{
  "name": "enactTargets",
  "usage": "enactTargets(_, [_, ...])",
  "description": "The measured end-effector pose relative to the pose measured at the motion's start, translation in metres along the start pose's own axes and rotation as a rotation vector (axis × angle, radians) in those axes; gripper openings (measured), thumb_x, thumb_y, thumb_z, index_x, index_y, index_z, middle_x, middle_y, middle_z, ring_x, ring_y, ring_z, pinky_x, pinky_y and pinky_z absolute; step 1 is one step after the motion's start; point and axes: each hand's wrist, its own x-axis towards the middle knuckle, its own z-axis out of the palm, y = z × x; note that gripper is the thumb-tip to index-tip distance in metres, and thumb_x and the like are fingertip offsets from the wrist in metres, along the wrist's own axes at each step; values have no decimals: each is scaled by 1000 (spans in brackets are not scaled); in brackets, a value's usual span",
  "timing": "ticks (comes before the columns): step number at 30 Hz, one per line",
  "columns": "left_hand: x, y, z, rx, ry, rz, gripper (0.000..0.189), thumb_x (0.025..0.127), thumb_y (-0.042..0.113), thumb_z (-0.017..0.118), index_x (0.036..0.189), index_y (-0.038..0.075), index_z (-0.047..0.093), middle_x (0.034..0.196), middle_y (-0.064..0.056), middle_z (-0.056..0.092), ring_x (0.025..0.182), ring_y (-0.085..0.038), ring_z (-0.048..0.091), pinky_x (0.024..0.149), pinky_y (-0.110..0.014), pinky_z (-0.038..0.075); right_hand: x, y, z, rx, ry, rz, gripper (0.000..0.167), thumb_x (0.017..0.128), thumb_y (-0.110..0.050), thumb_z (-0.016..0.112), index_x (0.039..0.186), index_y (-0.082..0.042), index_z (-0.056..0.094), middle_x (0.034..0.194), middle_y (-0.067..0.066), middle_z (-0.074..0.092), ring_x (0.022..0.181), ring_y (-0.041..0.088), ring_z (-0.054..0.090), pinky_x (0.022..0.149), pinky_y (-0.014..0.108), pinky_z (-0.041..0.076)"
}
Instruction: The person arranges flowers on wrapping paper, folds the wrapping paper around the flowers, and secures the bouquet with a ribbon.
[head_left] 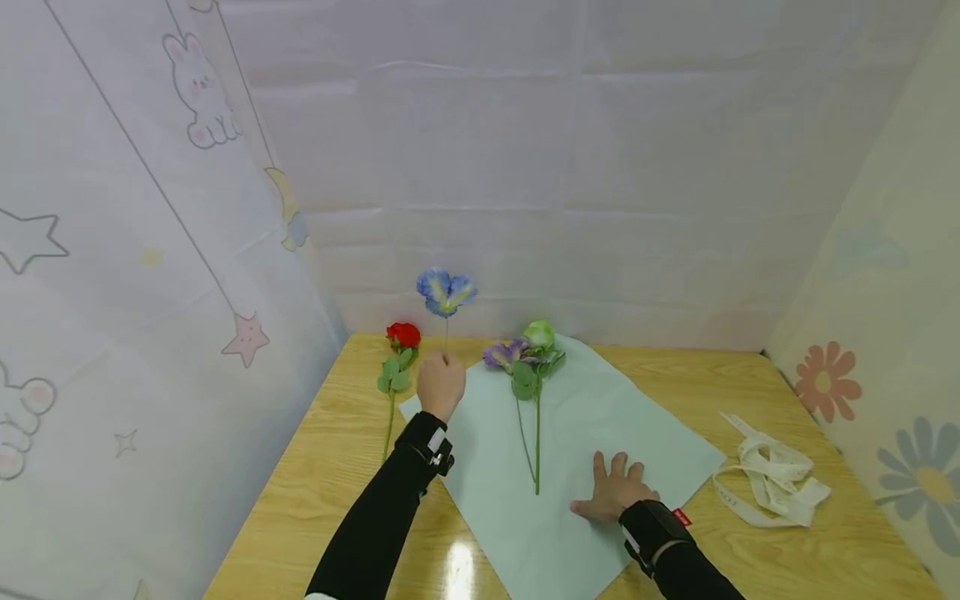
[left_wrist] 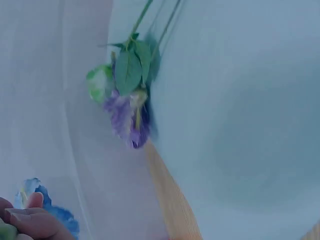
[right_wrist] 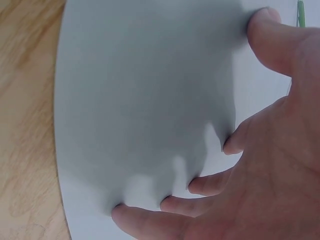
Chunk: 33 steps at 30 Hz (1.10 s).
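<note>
My left hand (head_left: pixel 441 385) grips the thin stem of a blue artificial flower (head_left: pixel 446 292), raised above the table's far left part; in the left wrist view the blue petals (left_wrist: pixel 62 217) show beside the fingers. With fingers spread, my right hand (head_left: pixel 617 490) rests on a pale blue-green sheet of wrapping paper (head_left: pixel 600 417). On that sheet, left of the right hand, lie a purple flower (head_left: pixel 506 354) and a pale green rose (head_left: pixel 539 333), their stems side by side. The right wrist view shows the fingertips (right_wrist: pixel 122 212) touching the paper (right_wrist: pixel 140 110).
A red rose (head_left: pixel 403 335) with green leaves lies left of the paper. Loosely heaped white ribbon (head_left: pixel 776 475) is at the right on the wooden table (head_left: pixel 300 500). A pale curtain (head_left: pixel 525 167) hangs behind the far edge, with printed cloths at both sides.
</note>
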Motion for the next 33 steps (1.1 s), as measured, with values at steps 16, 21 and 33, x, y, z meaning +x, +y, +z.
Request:
enactTargets(16, [-74, 53, 103, -85, -209, 121, 27, 102, 9, 46, 85, 5, 67, 78, -8, 59, 66, -25, 55, 62, -40, 42, -20, -9, -2, -36, -24, 62, 108, 79, -67, 76, 153, 2, 38, 148, 41, 29, 127, 62, 32, 84, 72, 47])
enactTargets(21, [-85, 56, 123, -64, -215, 214, 25, 100, 3, 50, 81, -1, 66, 81, -15, 61, 71, -32, 60, 64, -43, 47, -7, -5, 3, -48, -13, 83, 110, 78, -70, 75, 154, -1, 37, 150, 40, 28, 129, 62, 31, 84, 75, 45])
enactTargets(33, [-91, 21, 157, 168, -243, 235, 15, 87, -7, 69, 90, 2, 58, 70, -11, 55, 64, -33, 61, 55, -41, 49, -5, -13, -6, -72, -40, 102, 107, 80, -69, 72, 155, -2, 36, 152, 37, 26, 131, 61, 28, 88, 73, 45])
